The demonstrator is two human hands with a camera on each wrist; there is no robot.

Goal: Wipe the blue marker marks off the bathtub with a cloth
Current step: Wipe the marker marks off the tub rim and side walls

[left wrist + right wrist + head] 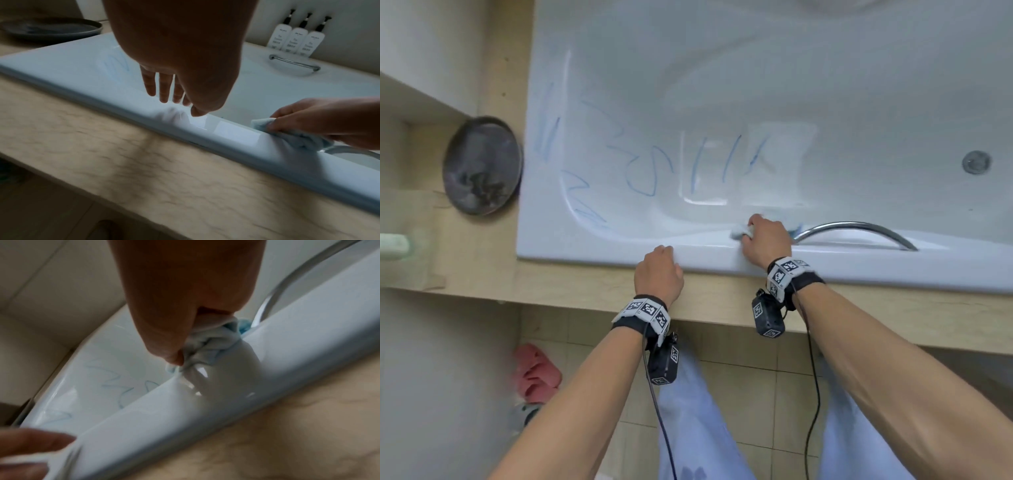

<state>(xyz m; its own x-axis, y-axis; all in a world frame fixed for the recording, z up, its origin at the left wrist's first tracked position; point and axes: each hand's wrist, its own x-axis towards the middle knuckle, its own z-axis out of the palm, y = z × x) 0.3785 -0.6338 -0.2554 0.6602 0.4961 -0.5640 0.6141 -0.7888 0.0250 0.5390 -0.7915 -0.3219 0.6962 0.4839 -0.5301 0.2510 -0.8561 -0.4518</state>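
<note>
1. Right hand [765, 240]: fingers and thumb curled round a bunched pale cloth [209, 344], which it holds against the inner edge of the near rim of the bathtub [599, 246]. A bright blue patch of the cloth shows on the side toward the chrome grab handle [859, 228], just beside the hand.
2. Left hand [659, 272]: at the near rim, to the left of the right hand and apart from it. In the left wrist view the fingers [164, 84] point downward, fairly straight and slightly spread, with nothing in them; whether the fingertips touch the rim cannot be told.
3. Blue marker marks [640, 164]: zigzags and strokes across the tub's inner wall and floor, to the left of the cloth and beyond it.
4. Drain [976, 162]: on the tub floor at the far right.
5. Dark round dish [482, 164]: on the beige ledge just beside the tub's left end.
6. Three white pump bottles [296, 39]: in a row on the far ledge, behind a second chrome handle [294, 62].
7. Pink cloth [536, 373]: crumpled on the tiled floor below the ledge.
</note>
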